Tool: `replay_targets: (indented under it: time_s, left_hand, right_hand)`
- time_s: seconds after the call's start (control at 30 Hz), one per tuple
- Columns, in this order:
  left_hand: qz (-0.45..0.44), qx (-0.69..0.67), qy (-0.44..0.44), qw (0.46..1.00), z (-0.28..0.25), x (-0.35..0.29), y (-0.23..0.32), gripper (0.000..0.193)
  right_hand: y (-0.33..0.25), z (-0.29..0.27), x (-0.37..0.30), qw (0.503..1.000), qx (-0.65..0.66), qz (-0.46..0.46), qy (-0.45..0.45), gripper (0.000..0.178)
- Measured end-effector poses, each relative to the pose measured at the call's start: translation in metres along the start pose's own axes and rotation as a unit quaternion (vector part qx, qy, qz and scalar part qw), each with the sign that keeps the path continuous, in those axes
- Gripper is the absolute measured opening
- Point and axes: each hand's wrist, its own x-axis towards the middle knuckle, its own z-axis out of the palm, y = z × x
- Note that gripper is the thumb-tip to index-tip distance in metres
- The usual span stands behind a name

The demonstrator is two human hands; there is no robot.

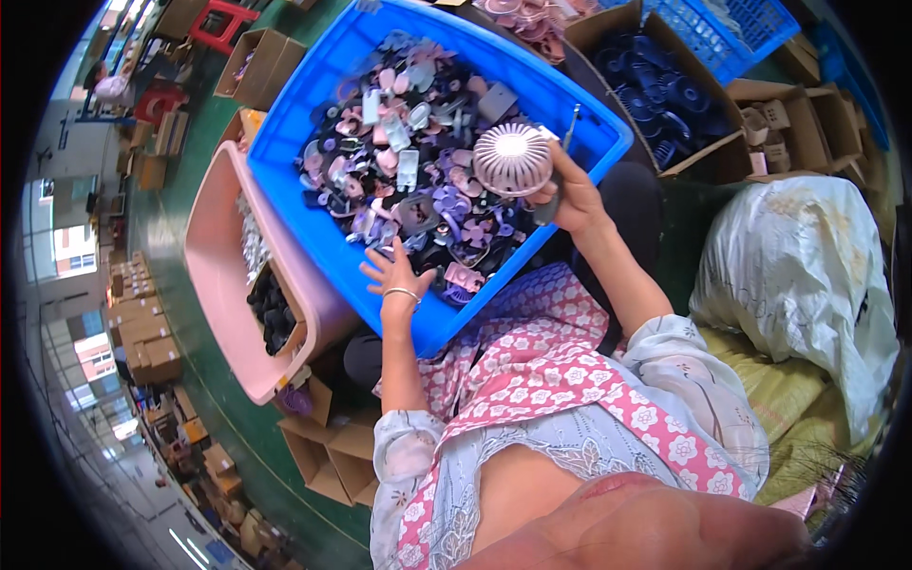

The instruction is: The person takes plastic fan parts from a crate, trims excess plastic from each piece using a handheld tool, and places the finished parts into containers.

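In my right hand (578, 195) is a pale pink handheld fan (513, 160), its round ribbed grille facing up. The same closed hand also grips a screwdriver (573, 122); its thin metal shaft points away and a dark grip shows below the fingers. Both are above the right side of a blue plastic bin (299, 223). My left hand (399, 275), with a bracelet at the wrist, spreads its fingers over the bin's near part and holds nothing. Beneath lies a heap of small pink, purple, white and black plastic parts (407, 166).
A pink tub (214, 228) with white and black parts stands left of the bin. Cardboard boxes (332, 446) are on the green floor. Dark blue fan parts (655, 90) fill a carton at the far right, near a blue crate (712, 38). A white sack (793, 275) bulges at right.
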Motion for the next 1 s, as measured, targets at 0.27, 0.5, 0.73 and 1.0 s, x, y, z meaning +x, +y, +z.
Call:
replay_targets:
  time_s: [0.27,0.5,0.73,1.0]
  left_hand:
    - [0.155,-0.821,-0.321,0.445,0.004,-0.012,0.044,0.054]
    - [0.079,-0.838,-0.299,0.450,-0.003,0.005,0.077,0.045]
    - [0.120,-0.792,-0.231,0.553,0.003,0.008,0.092,0.034]
    - [0.081,-0.815,-0.283,0.499,-0.012,0.022,0.087,0.047]
  right_hand:
    - [0.044,-0.016,-0.001,0.995,-0.031,0.096,-0.014,0.018]
    - [-0.008,-0.007,-0.032,0.822,-0.565,-0.016,0.065,0.059]
    - [-0.002,0.002,-0.023,0.571,-0.789,-0.201,-0.104,0.080]
    - [-0.045,0.011,0.041,0.585,-0.765,-0.237,-0.130,0.065]
